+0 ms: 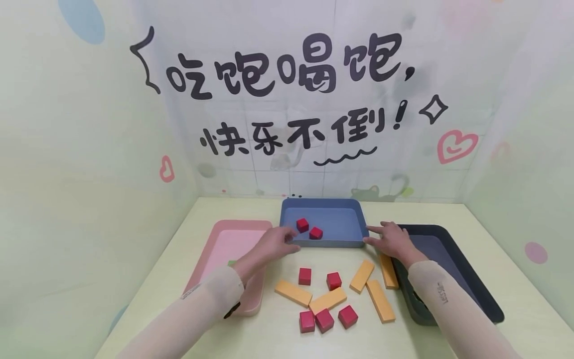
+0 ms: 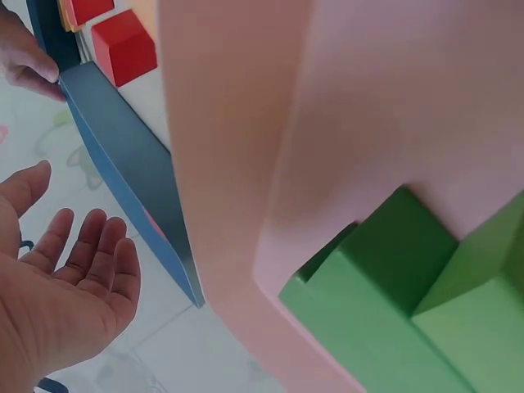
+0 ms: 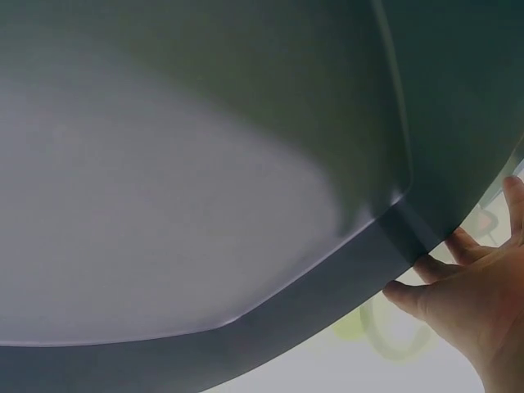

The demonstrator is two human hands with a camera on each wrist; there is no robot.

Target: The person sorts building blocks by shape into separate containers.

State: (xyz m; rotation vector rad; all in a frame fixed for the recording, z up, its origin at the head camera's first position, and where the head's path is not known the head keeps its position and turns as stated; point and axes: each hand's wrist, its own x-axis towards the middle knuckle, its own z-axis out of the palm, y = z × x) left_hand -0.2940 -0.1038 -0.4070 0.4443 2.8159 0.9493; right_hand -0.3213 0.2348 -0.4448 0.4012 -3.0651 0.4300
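Note:
A blue tray [image 1: 334,222] stands at the back with two red cubes [image 1: 302,225] inside. Over its front left corner hovers my left hand [image 1: 275,243], fingers loosely spread and holding nothing; the left wrist view shows this hand [image 2: 78,299] palm-up beside the tray wall [image 2: 135,172], with a gap between. My right hand [image 1: 391,240] reaches to the tray's right side, its extended fingertips at the front right corner. In the right wrist view that hand [image 3: 475,295] has its fingers apart, next to the dark tray's rim [image 3: 327,303].
A pink tray [image 1: 215,239] at left holds green blocks [image 2: 385,270]. The dark tray [image 1: 489,299] stands at right. Between them lie several red cubes [image 1: 325,320] and several yellow-orange blocks [image 1: 380,300]; one orange block [image 1: 388,273] lies against the dark tray. A printed wall backs the table.

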